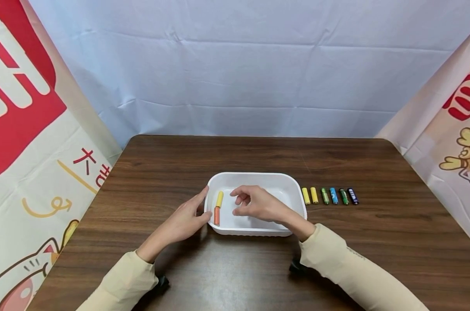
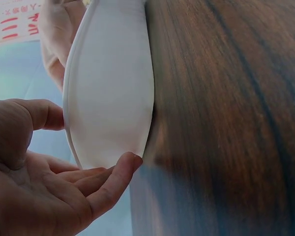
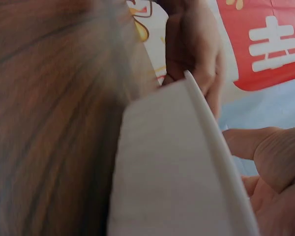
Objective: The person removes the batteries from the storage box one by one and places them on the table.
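Observation:
A white rectangular tray (image 1: 254,232) sits on the wooden table. My left hand (image 1: 186,218) rests against its left end, fingers fairly straight along the outer wall. In the left wrist view the left thumb touches the rim of the tray (image 2: 113,73). Inside, near the left end, a yellow battery (image 1: 219,199) and an orange battery (image 1: 217,216) lie end to end in a line. Over the tray's middle is my right hand (image 1: 260,205), its thumb and index finger apart with no object visible between them. The tray wall partly hides this hand in the right wrist view.
To the right of the tray stretches a row of several batteries: two yellow ones (image 1: 314,195), a light green one (image 1: 325,196), a blue one (image 1: 334,196), a dark green one (image 1: 343,196) and a dark blue one (image 1: 353,196). A pale cloth (image 1: 239,77) hangs behind the table.

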A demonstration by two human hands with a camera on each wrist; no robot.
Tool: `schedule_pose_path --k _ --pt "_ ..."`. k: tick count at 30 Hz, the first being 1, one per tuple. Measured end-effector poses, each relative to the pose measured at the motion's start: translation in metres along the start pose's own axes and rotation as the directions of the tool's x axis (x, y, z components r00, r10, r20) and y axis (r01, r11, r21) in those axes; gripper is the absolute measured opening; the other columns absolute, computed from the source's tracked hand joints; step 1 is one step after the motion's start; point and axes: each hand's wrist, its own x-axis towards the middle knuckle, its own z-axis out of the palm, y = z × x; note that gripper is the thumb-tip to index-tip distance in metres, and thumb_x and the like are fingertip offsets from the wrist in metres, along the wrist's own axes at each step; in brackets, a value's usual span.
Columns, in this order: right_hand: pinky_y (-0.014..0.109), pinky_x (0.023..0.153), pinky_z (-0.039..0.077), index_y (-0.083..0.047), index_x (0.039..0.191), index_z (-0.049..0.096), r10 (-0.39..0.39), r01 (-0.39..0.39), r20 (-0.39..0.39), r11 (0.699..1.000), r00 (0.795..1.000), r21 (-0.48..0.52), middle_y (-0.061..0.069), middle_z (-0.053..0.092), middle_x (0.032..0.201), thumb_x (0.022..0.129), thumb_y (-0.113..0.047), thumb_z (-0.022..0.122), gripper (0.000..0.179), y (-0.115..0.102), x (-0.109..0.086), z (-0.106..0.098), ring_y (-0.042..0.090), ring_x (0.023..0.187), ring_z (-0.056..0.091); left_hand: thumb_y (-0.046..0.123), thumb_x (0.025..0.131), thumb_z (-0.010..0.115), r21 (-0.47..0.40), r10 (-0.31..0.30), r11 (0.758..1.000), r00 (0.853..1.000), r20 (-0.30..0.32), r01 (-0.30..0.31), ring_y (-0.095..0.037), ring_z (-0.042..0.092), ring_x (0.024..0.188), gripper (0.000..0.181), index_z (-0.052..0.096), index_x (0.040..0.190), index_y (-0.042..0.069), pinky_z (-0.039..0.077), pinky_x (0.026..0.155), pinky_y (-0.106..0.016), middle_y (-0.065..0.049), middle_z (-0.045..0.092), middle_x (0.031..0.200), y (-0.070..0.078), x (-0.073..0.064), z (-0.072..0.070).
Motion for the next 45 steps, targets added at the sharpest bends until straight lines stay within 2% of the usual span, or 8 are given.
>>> schedule_pose_path --k 8,19,29,32,40,45 --pt "0.026 0.070 0.045 0.002 0.109 0.062 0.076 -0.076 0.024 0.997 0.997 -0.008 0.008 0.061 0.087 0.072 -0.009 0.077 0.041 -0.006 0.011 0.024 0.014 0.078 0.054 0.021 0.088 0.059 -0.015 0.015 1.000 1.000 0.004 -0.015 -0.016 0.043 0.121 0.071 0.023 0.148 0.009 0.035 0.099 -0.040 -0.009 0.037 0.143 0.000 0.000 0.000" --pt "0.025 0.067 0.045 0.000 0.099 0.065 0.168 -0.166 0.030 0.985 0.985 -0.052 0.006 0.063 0.084 0.070 -0.005 0.077 0.032 -0.007 0.020 0.039 0.012 0.074 0.054 0.019 0.088 0.058 -0.010 0.042 0.999 0.999 -0.007 -0.042 -0.017 0.045 0.118 0.072 0.022 0.148 0.007 0.036 0.097 -0.041 -0.010 0.037 0.144 -0.002 -0.002 0.002" --pt "0.024 0.066 0.044 0.000 0.101 0.066 0.157 -0.155 0.033 0.985 0.987 -0.072 0.007 0.063 0.085 0.069 -0.004 0.077 0.034 -0.011 0.026 0.040 0.012 0.073 0.053 0.019 0.088 0.059 -0.017 0.041 0.999 0.999 -0.010 -0.041 -0.020 0.051 0.113 0.072 0.022 0.148 0.006 0.039 0.095 -0.042 -0.014 0.039 0.142 0.000 -0.002 0.000" --pt "0.024 0.065 0.043 0.000 0.099 0.066 0.154 -0.151 0.031 0.985 0.988 -0.085 0.007 0.062 0.083 0.069 -0.004 0.077 0.033 -0.011 0.028 0.042 0.012 0.072 0.052 0.020 0.088 0.059 -0.007 0.042 0.999 0.999 -0.018 -0.042 -0.021 0.049 0.115 0.072 0.022 0.148 0.006 0.038 0.095 -0.042 -0.014 0.039 0.142 0.000 -0.002 0.000" --pt "0.022 0.061 0.040 -0.003 0.093 0.066 0.129 -0.123 0.021 0.973 0.991 -0.194 0.006 0.061 0.080 0.066 -0.006 0.078 0.029 -0.012 0.029 0.046 0.009 0.066 0.047 0.021 0.088 0.058 0.009 0.041 0.999 0.999 -0.016 -0.041 -0.021 0.046 0.118 0.072 0.022 0.148 0.006 0.037 0.097 -0.042 -0.013 0.038 0.143 -0.001 -0.002 0.000" --pt "0.021 0.058 0.036 -0.005 0.087 0.066 0.088 -0.078 0.026 0.962 0.996 -0.261 0.000 0.053 0.071 0.067 -0.010 0.078 0.024 -0.011 0.029 0.049 0.008 0.061 0.042 0.020 0.088 0.058 0.024 0.042 0.999 0.999 -0.019 -0.041 -0.019 0.046 0.118 0.071 0.022 0.148 0.007 0.037 0.097 -0.042 -0.012 0.038 0.143 -0.002 -0.002 0.000"
